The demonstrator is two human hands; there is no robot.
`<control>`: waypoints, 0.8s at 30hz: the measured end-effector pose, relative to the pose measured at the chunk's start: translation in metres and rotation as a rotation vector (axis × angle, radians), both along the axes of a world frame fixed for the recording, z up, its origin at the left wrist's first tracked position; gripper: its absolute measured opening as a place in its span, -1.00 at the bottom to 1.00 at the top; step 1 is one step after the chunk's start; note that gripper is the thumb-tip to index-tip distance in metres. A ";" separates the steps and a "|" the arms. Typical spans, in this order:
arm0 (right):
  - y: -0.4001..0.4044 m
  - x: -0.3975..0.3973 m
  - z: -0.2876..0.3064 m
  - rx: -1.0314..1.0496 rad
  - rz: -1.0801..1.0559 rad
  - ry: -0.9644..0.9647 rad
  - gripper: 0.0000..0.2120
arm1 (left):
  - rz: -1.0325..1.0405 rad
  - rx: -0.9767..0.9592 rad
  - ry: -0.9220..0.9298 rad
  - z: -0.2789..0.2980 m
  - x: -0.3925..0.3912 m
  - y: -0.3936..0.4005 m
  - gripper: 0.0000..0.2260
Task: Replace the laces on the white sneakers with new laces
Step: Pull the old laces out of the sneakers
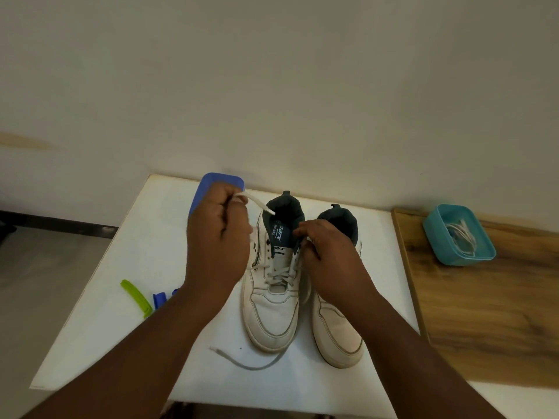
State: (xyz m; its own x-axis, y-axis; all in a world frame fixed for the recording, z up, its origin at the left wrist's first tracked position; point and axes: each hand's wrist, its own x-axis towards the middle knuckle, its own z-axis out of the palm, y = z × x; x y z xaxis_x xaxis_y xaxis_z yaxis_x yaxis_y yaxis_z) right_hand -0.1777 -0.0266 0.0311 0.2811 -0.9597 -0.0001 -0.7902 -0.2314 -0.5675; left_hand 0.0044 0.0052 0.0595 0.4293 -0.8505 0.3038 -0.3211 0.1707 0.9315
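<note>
Behind left hand, blue lid half hidden, lace pinched

Left hand raised, fingers curled

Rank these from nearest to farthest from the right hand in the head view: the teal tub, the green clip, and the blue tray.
From the right hand:
1. Blue tray, behind the left hand, at the table's back edge.
2. Teal tub, off to the right on the wooden surface.
3. Green clip, far left on the white table.
</note>
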 end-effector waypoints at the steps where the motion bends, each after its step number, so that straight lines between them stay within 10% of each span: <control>1: 0.001 0.000 0.000 -0.001 0.001 0.002 -0.71 | 0.044 -0.034 0.030 0.004 0.002 0.000 -0.83; 12: 0.005 -0.004 0.003 -0.091 -0.050 -0.038 -0.76 | -0.138 0.522 -0.547 -0.009 0.015 0.015 -0.86; 15: 0.004 -0.007 0.003 -0.111 -0.047 -0.017 -0.69 | -0.144 0.472 -0.679 -0.009 0.011 0.011 -0.53; 24: 0.003 -0.005 -0.003 -0.086 0.029 0.064 -0.63 | -0.343 0.520 -0.917 -0.040 -0.011 0.003 -0.79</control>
